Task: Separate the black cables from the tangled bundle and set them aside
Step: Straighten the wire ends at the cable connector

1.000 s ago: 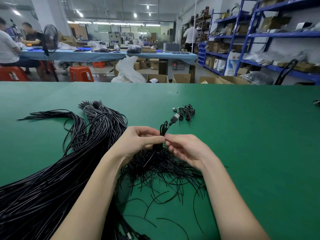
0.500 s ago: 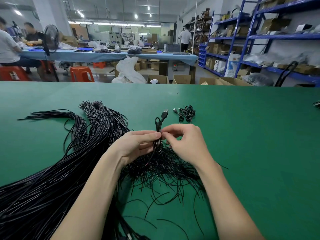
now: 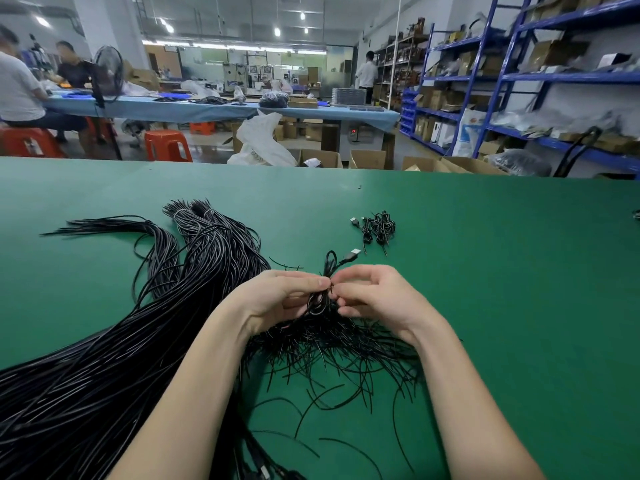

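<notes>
Both hands, left hand (image 3: 277, 299) and right hand (image 3: 377, 296), pinch one coiled cable (image 3: 325, 282) just above the tangled bundle (image 3: 332, 344). It looks light, limp, probably snag-prone; best held at the coil, not the plug (image 3: 354, 253).

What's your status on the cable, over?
Left hand and right hand both pinch coiled black cable. USB plug pointing up-right. Loose ties underneath.

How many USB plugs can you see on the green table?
2 clearly: one on the cable both hands pinch, its plug sticking up-right; one at the left edge of the small coiled pile beyond. More may be hidden.
</notes>
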`<state>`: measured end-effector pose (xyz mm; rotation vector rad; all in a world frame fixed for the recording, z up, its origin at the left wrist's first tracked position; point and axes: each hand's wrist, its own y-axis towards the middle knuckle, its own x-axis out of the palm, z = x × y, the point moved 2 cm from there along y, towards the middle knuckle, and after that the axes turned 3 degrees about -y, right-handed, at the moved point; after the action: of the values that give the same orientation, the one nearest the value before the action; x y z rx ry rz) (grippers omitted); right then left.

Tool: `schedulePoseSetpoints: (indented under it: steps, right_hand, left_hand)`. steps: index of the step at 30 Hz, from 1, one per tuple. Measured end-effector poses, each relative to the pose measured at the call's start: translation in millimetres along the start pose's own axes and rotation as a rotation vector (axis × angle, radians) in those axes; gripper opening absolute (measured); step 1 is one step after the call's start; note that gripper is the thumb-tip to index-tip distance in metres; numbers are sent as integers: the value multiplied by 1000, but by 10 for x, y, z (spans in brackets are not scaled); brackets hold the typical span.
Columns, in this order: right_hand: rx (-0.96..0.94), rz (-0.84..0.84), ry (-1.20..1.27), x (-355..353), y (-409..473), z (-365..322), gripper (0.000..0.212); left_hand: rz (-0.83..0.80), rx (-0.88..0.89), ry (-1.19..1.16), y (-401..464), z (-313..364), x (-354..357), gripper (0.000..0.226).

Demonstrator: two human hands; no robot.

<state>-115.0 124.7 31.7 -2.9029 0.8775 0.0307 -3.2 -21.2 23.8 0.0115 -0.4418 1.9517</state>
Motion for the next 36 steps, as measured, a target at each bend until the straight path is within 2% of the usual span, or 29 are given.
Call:
schedulePoseSetpoints:
  steps: [3, 4, 7, 13, 14, 16, 17, 19, 20, 21, 23, 25, 28, 31, 36]
  right_hand:
    - [-292, 179, -540, -3, -16, -69, 15]
    - [-386, 239, -647, 1, -23, -91, 15]
    - [-588, 269, -747, 13, -40, -110, 8]
    - [-750, 397, -754, 65, -52, -85, 5]
    - [-727, 443, -683, 95, -38, -68, 6]
    - [-515, 483, -395, 121, 24, -29, 12]
    - [-347, 443, -184, 118, 52, -21, 14]
    - [14, 245, 295, 157, 62, -4, 15]
    - [132, 166, 455, 164, 52, 6, 16]
    - [185, 116, 510, 160, 39, 16, 16]
    - [135, 82, 360, 125, 15, 3, 10]
    - [-61, 123, 43, 48, -31, -52, 8]
    - [-336, 141, -378, -81, -114, -174, 17]
    - [-396, 92, -480, -137, -161, -235, 18]
    - [-445, 107, -558, -171, -177, -289, 15]
  left_hand:
    - [5, -15, -97, 19, -16, -23, 29]
    - [4, -22, -122, 18, -20, -15, 26]
    - [13, -36, -158, 7, -11, 4, 30]
    - [11, -4, -193, -2, 27, 16, 38]
    - [-4, 38, -183, -1, 31, 21, 40]
    - [-6, 146, -116, -9, 39, 38, 44]
    - [10, 209, -74, -11, 46, 46, 45]
    - [43, 307, -8, -14, 58, 57, 43]
    - [47, 325, 8, -10, 60, 55, 39]
    - [39, 317, 11, -10, 58, 47, 35]
    - [14, 245, -17, -6, 44, 31, 36]
    - [8, 162, -87, 4, 26, 13, 38]
    - [-27, 97, -155, -12, 29, 9, 24]
    - [-86, 33, -167, -56, 37, 16, 12]
    - [-139, -15, -169, -76, 34, -24, 15]
